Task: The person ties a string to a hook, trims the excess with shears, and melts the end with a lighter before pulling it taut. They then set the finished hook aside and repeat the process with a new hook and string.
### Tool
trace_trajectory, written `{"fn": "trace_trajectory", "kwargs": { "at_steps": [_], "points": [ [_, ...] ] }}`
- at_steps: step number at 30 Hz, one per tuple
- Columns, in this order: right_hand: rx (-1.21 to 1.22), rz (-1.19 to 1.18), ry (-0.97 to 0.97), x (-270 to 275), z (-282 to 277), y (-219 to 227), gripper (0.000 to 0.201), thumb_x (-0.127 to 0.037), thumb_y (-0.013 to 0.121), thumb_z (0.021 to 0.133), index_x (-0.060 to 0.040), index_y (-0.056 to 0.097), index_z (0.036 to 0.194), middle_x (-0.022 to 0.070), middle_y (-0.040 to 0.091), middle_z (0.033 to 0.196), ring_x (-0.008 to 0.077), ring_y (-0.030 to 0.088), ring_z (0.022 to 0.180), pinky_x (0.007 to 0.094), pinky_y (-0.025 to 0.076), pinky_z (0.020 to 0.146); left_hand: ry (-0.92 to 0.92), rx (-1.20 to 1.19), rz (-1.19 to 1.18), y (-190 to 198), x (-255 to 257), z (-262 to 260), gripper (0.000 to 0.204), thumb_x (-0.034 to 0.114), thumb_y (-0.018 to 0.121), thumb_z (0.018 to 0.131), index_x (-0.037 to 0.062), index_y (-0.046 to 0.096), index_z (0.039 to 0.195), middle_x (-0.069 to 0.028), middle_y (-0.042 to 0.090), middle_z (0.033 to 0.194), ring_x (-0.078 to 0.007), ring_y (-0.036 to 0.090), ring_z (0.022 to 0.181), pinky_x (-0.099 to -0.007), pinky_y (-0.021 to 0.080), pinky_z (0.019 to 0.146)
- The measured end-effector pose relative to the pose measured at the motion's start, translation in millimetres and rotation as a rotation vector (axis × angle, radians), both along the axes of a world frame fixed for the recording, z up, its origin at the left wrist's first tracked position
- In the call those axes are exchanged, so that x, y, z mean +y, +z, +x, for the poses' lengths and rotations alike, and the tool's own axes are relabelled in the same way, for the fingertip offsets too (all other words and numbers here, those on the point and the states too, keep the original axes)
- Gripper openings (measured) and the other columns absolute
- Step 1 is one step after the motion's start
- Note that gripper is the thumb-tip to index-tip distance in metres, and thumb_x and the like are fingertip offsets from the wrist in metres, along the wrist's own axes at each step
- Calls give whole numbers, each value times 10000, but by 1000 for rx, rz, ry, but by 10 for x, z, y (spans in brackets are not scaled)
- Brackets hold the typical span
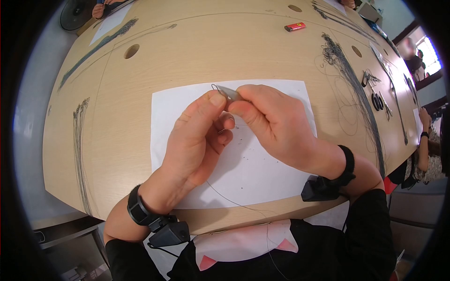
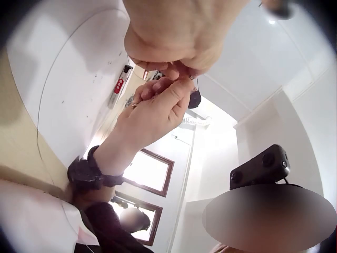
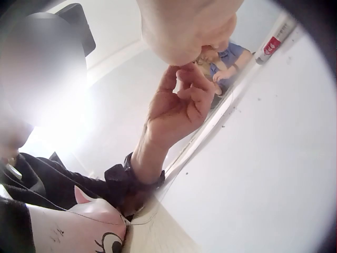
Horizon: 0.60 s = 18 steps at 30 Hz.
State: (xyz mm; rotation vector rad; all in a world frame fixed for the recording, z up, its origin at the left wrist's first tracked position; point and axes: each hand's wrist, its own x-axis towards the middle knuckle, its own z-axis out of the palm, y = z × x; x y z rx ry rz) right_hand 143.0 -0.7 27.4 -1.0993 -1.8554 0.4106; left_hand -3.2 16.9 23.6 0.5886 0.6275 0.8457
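Both hands meet above a white sheet of paper (image 1: 262, 175). My left hand (image 1: 193, 133) pinches a thin dark cord (image 1: 214, 86) between thumb and forefinger, and a small loop of it stands up past the thumb tip. My right hand (image 1: 283, 124) pinches a small grey, flat, pointed piece (image 1: 228, 92) right at the left fingertips; I cannot tell what it is. A long thin strand (image 2: 39, 124) hangs down over the paper to the table's front edge and across the light apron (image 1: 239, 241). The wrist views mostly hide the pinched parts behind the fingers.
Bundles of dark cord lie on the table left (image 1: 79, 154) and right (image 1: 351, 79). A red lighter (image 1: 294, 27) is farther back. Scissors (image 1: 377, 100) lie at the right. In the left wrist view a white tube with a red label (image 2: 120, 87) shows. Other people sit around the table.
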Motion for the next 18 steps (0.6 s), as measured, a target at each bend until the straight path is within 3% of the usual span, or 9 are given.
{"fn": "trace_trajectory", "kwargs": {
  "at_steps": [3, 5, 7, 8, 18],
  "points": [
    [185, -142, 16, 15, 10, 6, 169, -169, 528, 806, -1, 511, 819, 86, 556, 676, 165, 524, 567, 251, 406, 501, 49, 56, 59, 8, -16, -5, 162, 269, 525, 813, 110, 513, 843, 35, 524, 767, -44, 455, 636, -173, 342, 531],
    [282, -192, 10, 38, 42, 27, 200, -185, 527, 813, 11, 519, 848, 79, 558, 673, 132, 524, 574, 232, 403, 514, 59, 25, 36, -8, -23, -19, 135, 188, 568, 791, 85, 546, 875, -1, 558, 792, -57, 485, 625, -175, 374, 548],
    [480, -518, 94, 44, 86, 130, 240, -192, 535, 809, 35, 525, 888, 47, 536, 643, 75, 483, 571, 198, 382, 519, 59, 29, 50, -25, -25, -22, 134, 183, 571, 789, 83, 550, 874, -5, 561, 790, -57, 485, 620, -176, 377, 550],
    [548, -544, 143, 19, 67, 222, 214, -156, 540, 793, 46, 530, 863, 22, 524, 655, 50, 445, 569, 179, 363, 509, 57, 34, 63, -30, -26, -22, 133, 179, 575, 786, 81, 553, 873, -9, 563, 788, -58, 485, 614, -176, 380, 553],
    [437, -442, 133, 4, 98, 181, 191, -120, 559, 764, 53, 533, 838, 18, 525, 681, 39, 442, 586, 173, 364, 507, 65, 63, 119, -57, -42, -7, 124, 159, 585, 780, 72, 569, 866, -13, 566, 786, -60, 482, 614, -174, 374, 555]
  ]
}}
